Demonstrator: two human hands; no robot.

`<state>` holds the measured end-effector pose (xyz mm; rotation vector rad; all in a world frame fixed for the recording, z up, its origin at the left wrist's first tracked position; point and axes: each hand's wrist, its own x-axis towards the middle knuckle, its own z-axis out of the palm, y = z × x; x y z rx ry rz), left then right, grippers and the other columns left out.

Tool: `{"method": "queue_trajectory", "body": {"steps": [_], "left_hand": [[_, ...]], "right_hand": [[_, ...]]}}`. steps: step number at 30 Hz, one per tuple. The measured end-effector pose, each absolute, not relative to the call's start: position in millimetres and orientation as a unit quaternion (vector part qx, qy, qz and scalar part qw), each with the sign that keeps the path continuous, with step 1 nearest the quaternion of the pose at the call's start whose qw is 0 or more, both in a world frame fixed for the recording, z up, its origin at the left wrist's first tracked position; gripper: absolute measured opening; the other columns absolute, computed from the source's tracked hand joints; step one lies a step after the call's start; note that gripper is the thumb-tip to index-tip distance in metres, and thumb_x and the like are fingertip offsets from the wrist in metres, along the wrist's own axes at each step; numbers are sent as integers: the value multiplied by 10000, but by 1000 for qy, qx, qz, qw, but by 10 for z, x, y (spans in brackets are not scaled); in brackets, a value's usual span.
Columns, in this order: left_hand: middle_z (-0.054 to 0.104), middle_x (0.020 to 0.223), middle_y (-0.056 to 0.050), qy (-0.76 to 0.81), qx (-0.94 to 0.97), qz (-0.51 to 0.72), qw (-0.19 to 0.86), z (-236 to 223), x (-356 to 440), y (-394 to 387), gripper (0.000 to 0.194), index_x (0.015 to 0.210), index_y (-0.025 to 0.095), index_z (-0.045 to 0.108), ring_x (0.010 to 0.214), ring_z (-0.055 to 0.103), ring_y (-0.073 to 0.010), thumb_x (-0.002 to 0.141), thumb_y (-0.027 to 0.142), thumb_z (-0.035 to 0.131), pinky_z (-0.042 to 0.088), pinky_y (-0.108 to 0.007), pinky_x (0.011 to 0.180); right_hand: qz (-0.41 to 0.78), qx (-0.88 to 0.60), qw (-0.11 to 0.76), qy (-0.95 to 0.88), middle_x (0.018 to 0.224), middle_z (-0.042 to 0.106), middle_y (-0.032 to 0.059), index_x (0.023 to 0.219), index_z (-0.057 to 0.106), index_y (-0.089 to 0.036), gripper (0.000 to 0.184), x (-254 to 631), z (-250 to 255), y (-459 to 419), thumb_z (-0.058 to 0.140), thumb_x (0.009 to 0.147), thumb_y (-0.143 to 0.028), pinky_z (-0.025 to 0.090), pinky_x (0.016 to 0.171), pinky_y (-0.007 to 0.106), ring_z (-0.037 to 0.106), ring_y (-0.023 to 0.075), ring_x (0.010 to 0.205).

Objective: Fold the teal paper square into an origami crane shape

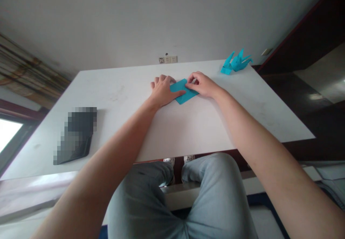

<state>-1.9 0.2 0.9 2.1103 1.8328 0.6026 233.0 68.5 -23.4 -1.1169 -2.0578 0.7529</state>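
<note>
Turquoise origami paper (pixel 187 97) on table (pixel 129 84); left hand (pixel 162 91) spread, thumb pressing it; right hand (pixel 203 84) pinching its edge; paper cranes (pixel 238 63) near far-right corner.

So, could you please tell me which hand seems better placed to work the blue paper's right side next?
Probably the right hand: its thumb reaches over the blue paper there, while the left hand covers the opposite side.

Pale wall (pixel 121 23); row of sockets (pixel 167 59) just above far edge of white table (pixel 113 91), top smudged. Left: striped curtain (pixel 32 64), bright window (pixel 8 133). Right: dark floor (pixel 302 88), patch of glare.
</note>
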Motion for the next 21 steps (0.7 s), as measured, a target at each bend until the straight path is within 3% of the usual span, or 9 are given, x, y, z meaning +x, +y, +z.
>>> {"method": "queue_trajectory", "body": {"steps": [6, 11, 17, 21], "left_hand": [[635, 1624, -162, 640, 726, 215, 133, -36, -9, 16, 645, 1361, 308, 700, 1571, 493, -454, 897, 746, 792, 372, -664, 1353], [655, 1553, -230, 632, 717, 258, 138, -143, -37, 95, 727, 1175, 231, 701, 1533, 513, -523, 748, 764, 951, 364, -715, 1334], [692, 1494, -168, 622, 720, 272, 145, -120, -17, 91, 677, 1196, 268, 683, 1509, 536, -481, 747, 672, 988, 383, -676, 1321], [735, 1398, -137, 612, 726, 279, 144, -55, 25, 85, 589, 1201, 268, 662, 1454, 581, -446, 789, 547, 977, 416, -631, 1292]], "right_hand": [[293, -423, 334, -790, 1195, 702, 75, 949, 693, -251, 196, 2341, -249, 692, 839, 930, -380, 605, 954, 433, 648, 225, 913], [293, -421, 336, -790, 1214, 695, 84, 957, 714, -255, 292, 2340, -240, 681, 894, 914, -481, 622, 983, 451, 664, 240, 955], [334, -398, 339, -784, 1076, 725, 61, 959, 700, -284, 387, 2313, -222, 662, 903, 900, -608, 614, 981, 462, 659, 270, 980], [360, -394, 361, -765, 900, 648, 6, 1006, 669, -293, 467, 2327, -250, 702, 877, 908, -700, 569, 901, 416, 606, 244, 909]]}}
